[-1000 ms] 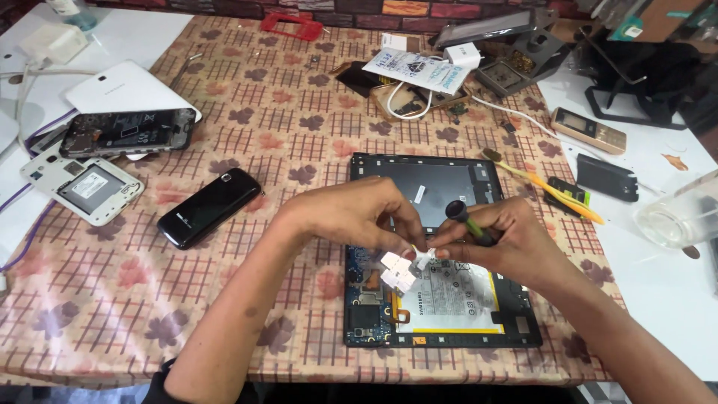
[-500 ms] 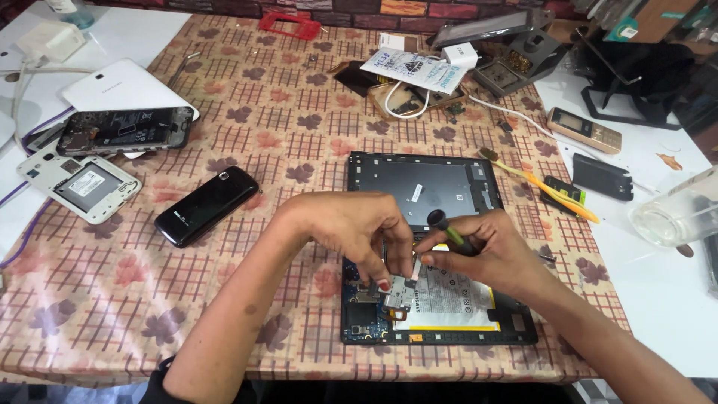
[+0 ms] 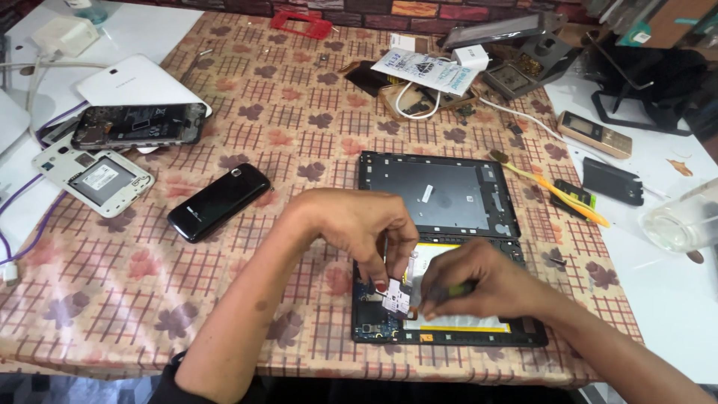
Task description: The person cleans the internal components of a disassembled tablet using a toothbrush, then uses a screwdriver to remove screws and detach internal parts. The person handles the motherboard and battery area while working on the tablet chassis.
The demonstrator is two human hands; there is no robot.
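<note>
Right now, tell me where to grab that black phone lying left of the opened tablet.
Grip the black phone across its two long edges near the middle, coming from above. It lies flat and slanted on the tablecloth, with bare cloth on both long sides, so fingers should fit there. Its glossy face looks slippery; pinch firmly.

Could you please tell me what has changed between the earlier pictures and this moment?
Both hands dropped toward the lower part of the opened black tablet. The left hand still pinches the small white part; the right hand keeps its green-handled tool. The black phone stayed put.
</note>
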